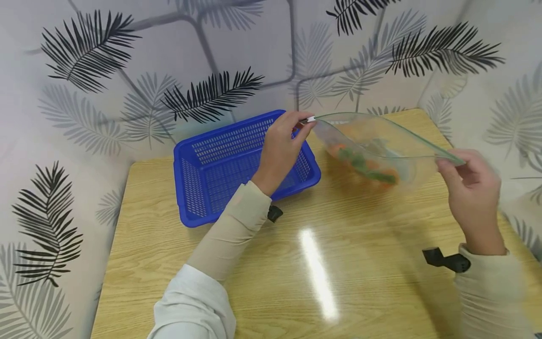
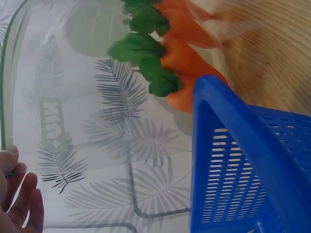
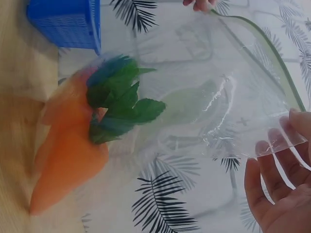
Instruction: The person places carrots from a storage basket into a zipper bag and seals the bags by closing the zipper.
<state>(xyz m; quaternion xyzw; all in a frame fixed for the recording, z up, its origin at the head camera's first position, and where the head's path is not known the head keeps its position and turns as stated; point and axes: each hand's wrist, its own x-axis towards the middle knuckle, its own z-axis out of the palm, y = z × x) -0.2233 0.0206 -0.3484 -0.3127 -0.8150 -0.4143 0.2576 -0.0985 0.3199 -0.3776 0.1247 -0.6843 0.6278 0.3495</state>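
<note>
A clear zip bag (image 1: 381, 136) with a green-edged top hangs between both hands over the table. Inside it, toward the bottom, lie orange carrots (image 3: 73, 160) with green leafy tops (image 3: 119, 97). My left hand (image 1: 281, 146) pinches one top corner, where a small white slider (image 1: 311, 119) shows. The opposite top corner is pinched by my right hand (image 1: 474, 193), thumb against fingers. In the right wrist view the carrots hang low, close to the wooden surface. The left hand overlaps the right side of a blue basket (image 1: 220, 155) in the head view.
The blue plastic basket with slotted walls stands at the back left of the wooden table (image 1: 169, 282). Behind the table is a wall covering (image 1: 254, 47) printed with dark and grey leaves. Black wrist mounts (image 1: 446, 260) sit on both sleeves.
</note>
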